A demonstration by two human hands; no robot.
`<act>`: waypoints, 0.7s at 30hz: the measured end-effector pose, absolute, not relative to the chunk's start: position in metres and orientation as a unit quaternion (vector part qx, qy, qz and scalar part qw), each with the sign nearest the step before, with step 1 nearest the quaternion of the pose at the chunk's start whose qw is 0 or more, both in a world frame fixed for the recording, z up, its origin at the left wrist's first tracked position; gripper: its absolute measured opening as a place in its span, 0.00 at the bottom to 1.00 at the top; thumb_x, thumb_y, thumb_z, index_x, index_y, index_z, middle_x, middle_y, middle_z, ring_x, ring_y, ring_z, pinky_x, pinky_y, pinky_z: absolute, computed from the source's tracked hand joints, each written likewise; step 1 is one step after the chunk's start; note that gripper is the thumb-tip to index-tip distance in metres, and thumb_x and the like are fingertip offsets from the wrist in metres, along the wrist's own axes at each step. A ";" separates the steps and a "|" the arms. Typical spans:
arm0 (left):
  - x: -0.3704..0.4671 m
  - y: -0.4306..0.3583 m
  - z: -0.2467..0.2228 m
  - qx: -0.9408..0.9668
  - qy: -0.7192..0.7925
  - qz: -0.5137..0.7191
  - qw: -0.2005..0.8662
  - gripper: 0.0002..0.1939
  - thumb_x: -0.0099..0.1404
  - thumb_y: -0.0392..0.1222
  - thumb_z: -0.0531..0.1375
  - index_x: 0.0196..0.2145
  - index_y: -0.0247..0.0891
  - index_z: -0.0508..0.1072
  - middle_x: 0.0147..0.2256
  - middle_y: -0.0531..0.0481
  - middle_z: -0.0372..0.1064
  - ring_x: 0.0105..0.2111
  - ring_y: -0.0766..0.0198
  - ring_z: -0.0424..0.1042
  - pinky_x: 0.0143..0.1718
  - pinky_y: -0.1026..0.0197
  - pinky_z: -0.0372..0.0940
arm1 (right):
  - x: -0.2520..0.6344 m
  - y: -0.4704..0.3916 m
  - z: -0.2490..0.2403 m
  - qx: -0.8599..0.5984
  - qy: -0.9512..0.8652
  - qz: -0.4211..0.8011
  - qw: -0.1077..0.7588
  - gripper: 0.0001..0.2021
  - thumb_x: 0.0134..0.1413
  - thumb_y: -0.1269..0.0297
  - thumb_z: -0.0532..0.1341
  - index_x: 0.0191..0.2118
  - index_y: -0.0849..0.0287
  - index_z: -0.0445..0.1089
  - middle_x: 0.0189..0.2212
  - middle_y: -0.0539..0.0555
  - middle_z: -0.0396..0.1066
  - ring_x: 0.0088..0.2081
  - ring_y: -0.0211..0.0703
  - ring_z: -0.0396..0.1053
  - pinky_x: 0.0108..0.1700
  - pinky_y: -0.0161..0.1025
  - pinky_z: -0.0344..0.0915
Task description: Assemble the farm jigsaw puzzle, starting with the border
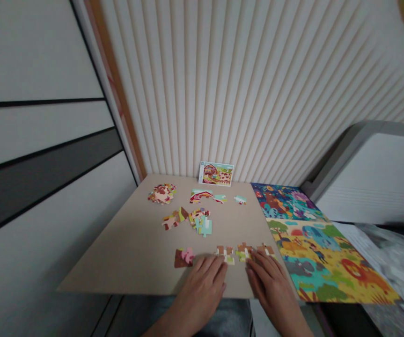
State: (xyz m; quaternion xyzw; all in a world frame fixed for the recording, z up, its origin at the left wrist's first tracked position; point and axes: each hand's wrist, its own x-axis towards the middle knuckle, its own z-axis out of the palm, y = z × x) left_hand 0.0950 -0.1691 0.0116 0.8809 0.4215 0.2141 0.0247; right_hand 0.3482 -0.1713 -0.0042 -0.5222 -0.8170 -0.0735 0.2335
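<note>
Barn section [202,195] sits joined | piled pieces [162,194] loose | left hand [203,286], right hand [272,286] touch front-row pieces [229,257], grip unclear

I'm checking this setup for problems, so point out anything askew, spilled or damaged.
Nothing looks spilled or damaged. The crumpled clear plastic right of the savanna puzzle looks untidy. The heaped pieces at the table's far left overlap messily, but that seems normal for an unfinished puzzle.
</note>
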 end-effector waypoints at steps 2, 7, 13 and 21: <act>0.086 -0.169 0.017 0.881 0.416 0.223 0.022 0.20 0.70 0.40 0.57 0.58 0.42 0.67 0.56 0.45 0.69 0.55 0.51 0.66 0.59 0.46 0.60 | 0.358 -0.168 -0.005 -0.533 -0.808 -0.082 0.236 0.17 0.65 0.65 0.56 0.57 0.52 0.70 0.59 0.58 0.68 0.62 0.57 0.64 0.60 0.57 0.65; 0.036 -0.137 0.044 0.874 0.422 0.240 -0.012 0.14 0.70 0.35 0.53 0.50 0.40 0.73 0.51 0.43 0.72 0.52 0.52 0.68 0.55 0.46 0.62 | 0.390 -0.144 0.005 -0.565 -0.787 -0.100 0.227 0.15 0.65 0.63 0.55 0.54 0.53 0.72 0.54 0.59 0.73 0.54 0.56 0.71 0.54 0.55 0.68; -0.003 -0.019 0.054 0.866 0.457 0.200 -0.022 0.17 0.72 0.34 0.49 0.51 0.35 0.74 0.50 0.39 0.73 0.52 0.53 0.69 0.57 0.47 0.62 | 0.374 -0.058 0.039 -0.566 -0.806 -0.082 0.152 0.17 0.66 0.66 0.53 0.56 0.57 0.71 0.54 0.62 0.72 0.52 0.54 0.72 0.55 0.52 0.67; 0.013 0.073 0.016 0.878 0.451 0.159 -0.016 0.19 0.71 0.35 0.51 0.56 0.36 0.72 0.55 0.39 0.70 0.56 0.54 0.69 0.60 0.51 0.60 | 0.351 0.048 0.020 -0.556 -0.828 0.005 0.075 0.25 0.69 0.54 0.50 0.65 0.59 0.62 0.64 0.64 0.62 0.63 0.52 0.63 0.63 0.48 0.59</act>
